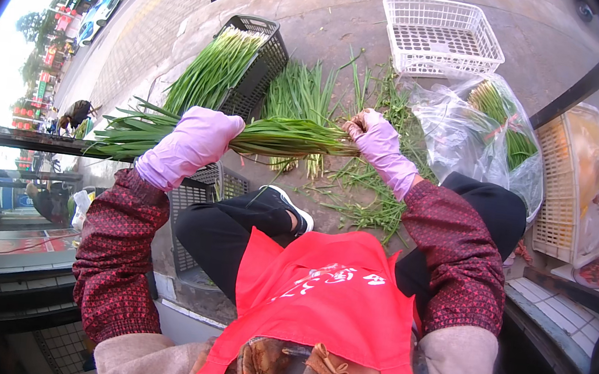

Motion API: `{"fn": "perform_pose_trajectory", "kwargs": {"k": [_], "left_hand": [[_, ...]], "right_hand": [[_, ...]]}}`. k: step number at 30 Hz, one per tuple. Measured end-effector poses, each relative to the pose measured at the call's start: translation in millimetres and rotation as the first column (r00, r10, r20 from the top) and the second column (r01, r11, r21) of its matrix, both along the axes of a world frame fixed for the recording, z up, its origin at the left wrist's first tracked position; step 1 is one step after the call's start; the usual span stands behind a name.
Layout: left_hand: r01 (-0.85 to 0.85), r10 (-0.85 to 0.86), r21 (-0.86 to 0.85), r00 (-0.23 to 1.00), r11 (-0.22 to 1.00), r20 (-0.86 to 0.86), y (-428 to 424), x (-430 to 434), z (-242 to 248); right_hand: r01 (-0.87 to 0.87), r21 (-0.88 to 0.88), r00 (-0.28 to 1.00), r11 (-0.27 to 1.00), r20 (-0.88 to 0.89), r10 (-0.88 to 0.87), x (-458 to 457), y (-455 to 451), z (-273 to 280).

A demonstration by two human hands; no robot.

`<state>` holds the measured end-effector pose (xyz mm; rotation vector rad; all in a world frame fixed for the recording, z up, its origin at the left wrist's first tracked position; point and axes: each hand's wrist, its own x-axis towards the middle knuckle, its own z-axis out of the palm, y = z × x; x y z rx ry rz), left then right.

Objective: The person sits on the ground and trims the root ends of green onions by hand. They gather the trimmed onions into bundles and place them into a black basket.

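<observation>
A bunch of Chinese chives (283,137) stretches crosswise in front of me. My left hand (195,140), in a pale purple glove, grips it around the middle, with the green leaf tips fanning out to the left. At the other end, my right hand (373,137) pinches the root ends; its gloved fingertips are soiled brown. Below the bunch, more loose chives (298,91) lie on the ground, their pale ends toward me. A dark plastic basket (259,73) holds trimmed chives (219,63) stacked with white ends up and leaves hanging over its side.
Scattered chive trimmings (375,195) cover the ground between my legs. A white plastic basket (441,37) stands farther off. Right of it, a clear plastic bag (459,127) holds tied chives, beside a cream crate (560,181). Another dark basket (186,219) sits by my left leg.
</observation>
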<state>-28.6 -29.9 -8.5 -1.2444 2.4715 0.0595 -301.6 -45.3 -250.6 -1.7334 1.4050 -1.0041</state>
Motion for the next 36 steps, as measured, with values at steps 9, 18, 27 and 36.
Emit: {"fn": "perform_pose_trajectory", "kwargs": {"k": [9,18,27,36], "left_hand": [[0.156,-0.159,-0.216,0.987,0.964,0.004,9.7,13.6,0.4],[0.293,-0.185,-0.329,0.929,0.898,0.322,12.2,11.0,-6.8],[0.376,-0.255,-0.397,0.91,0.837,0.326,14.2,0.6,-8.2],[0.449,-0.232,-0.425,0.851,0.786,0.471,18.4,15.6,-2.7]], "right_hand": [[0.239,0.186,0.732,0.953,-0.679,-0.051,-50.5,-10.3,-64.9],[-0.302,0.343,0.944,0.889,-0.02,0.328,-7.2,-17.6,-12.1],[-0.132,0.373,0.984,0.919,-0.063,0.167,0.1,1.9,1.8],[0.132,0.148,0.755,0.98,-0.656,-0.002,-30.8,-0.5,-69.0]]}}
